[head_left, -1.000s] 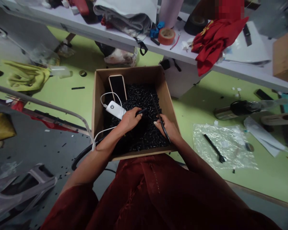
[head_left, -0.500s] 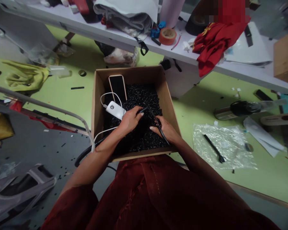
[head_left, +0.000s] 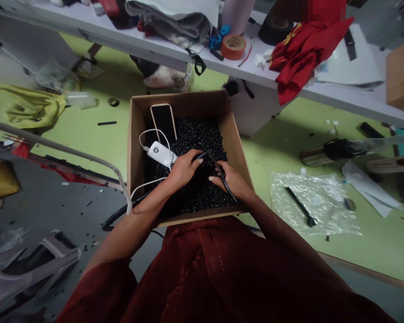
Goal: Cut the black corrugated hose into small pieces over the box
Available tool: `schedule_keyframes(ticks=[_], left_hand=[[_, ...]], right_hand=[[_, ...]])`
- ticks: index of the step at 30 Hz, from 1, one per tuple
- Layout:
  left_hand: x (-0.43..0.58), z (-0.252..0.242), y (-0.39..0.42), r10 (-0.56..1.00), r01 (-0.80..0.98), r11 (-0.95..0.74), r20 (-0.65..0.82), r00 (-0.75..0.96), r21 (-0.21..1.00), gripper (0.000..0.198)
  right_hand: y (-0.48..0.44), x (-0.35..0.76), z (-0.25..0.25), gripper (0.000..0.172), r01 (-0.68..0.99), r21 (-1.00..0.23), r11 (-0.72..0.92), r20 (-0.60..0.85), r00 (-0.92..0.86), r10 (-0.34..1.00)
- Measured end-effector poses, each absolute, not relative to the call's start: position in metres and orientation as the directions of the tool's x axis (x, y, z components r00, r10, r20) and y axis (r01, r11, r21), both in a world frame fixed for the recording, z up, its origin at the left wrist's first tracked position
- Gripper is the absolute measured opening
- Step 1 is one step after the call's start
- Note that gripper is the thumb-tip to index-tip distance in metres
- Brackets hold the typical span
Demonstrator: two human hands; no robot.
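**Far left:** A yellow cloth is lying crumpled on the green tabletop, while a black corrugated hose is curving up toward the cardboard box.

**Box contents:** Small black plastic pieces are filling the box. A smartphone is lying against them at the back left, beside a white power bank trailing a white cable.

**Left grip:** The left grip is hovering over the pile, with its thumb and fingers coming together around a short dark piece. The fingers partly hide that piece, so the hold is hard to judge.

**Long item:** A thin black rod is lying diagonally across the pile, its lower end pointing toward the box's near right corner and its upper tip reaching up and left, almost to the short dark piece.

**Right grip:** The right grip is the nearer one to the rod, with its fingers closing around the rod's middle — the rod is passing under them and emerging on both sides.

**Far right:** A fork-ended black tool is resting on a sheet of bubble wrap, and a roll of orange tape is sitting up on the white shelf — well away from both grips.
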State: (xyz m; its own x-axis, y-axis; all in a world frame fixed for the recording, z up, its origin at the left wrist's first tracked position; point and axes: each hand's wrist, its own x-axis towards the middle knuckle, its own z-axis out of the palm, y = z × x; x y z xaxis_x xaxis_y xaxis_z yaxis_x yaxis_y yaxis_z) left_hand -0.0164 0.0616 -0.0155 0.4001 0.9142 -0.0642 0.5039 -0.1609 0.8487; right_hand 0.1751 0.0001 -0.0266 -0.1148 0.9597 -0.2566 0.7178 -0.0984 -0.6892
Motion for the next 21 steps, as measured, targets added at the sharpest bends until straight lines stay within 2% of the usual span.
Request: schedule_keyframes(ticks=[9, 15, 21], left_hand=[[-0.016, -0.02, 0.062, 0.902, 0.477, -0.167, -0.061, 0.426, 0.863, 0.027], [-0.016, -0.02, 0.062, 0.884, 0.445, -0.17, -0.064, 0.463, 0.879, 0.026], [-0.015, -0.021, 0.062, 0.885, 0.446, -0.166, -0.067, 0.461, 0.879, 0.026]], right_hand=[[0.0, 0.175, -0.03, 0.058, 0.698, -0.711, -0.078, -0.233, -0.129, 0.964], [0.0, 0.177, -0.029, 0.041, 0.714, -0.699, -0.017, -0.199, -0.172, 0.965], [0.0, 0.176, -0.02, 0.027, 0.748, -0.663, -0.042, -0.22, -0.141, 0.965]])
